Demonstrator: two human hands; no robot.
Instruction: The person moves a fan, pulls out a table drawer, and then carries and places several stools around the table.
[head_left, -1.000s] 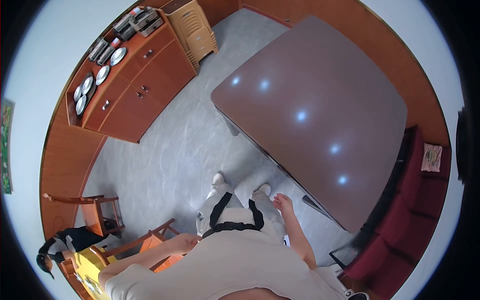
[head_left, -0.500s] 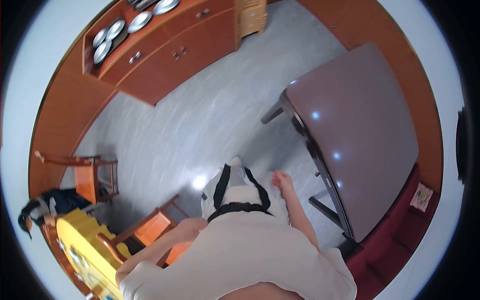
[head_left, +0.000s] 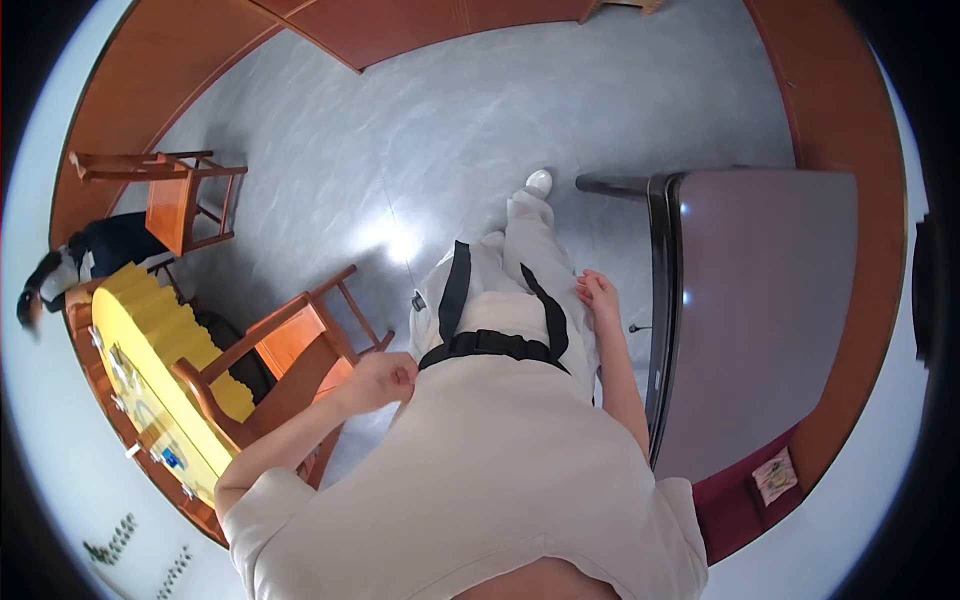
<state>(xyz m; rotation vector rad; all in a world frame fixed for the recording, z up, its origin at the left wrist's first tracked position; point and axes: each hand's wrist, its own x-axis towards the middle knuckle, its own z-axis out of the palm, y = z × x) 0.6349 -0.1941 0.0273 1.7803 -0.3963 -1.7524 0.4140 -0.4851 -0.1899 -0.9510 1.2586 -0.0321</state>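
Observation:
My left hand (head_left: 382, 381) hangs beside my waist, its fingers curled in, close to the black belt (head_left: 490, 345) and near a wooden chair (head_left: 290, 340). Any object inside those fingers is too hidden to make out. On the other side, my right hand (head_left: 598, 292) is down by my thigh with its fingers bent, between my trousers and the dark edge of the grey-brown table (head_left: 765, 320). Its palm side is partly hidden, and I cannot make out anything in it. One white shoe (head_left: 539, 182) is stretched forward on the floor.
A yellow-covered table (head_left: 165, 370) with small items stands at the left, a seated person (head_left: 110, 245) beyond it. Another wooden chair (head_left: 172, 205) is farther up. Wooden cabinets (head_left: 400, 25) line the far side; a red sofa (head_left: 730, 510) with a cushion (head_left: 775, 476) is lower right.
The view has shifted forward, so the far cabinets slid upward and mostly out of sight. The grey-brown table has turned upright alongside me. One foot has stepped ahead, and both hands appear higher.

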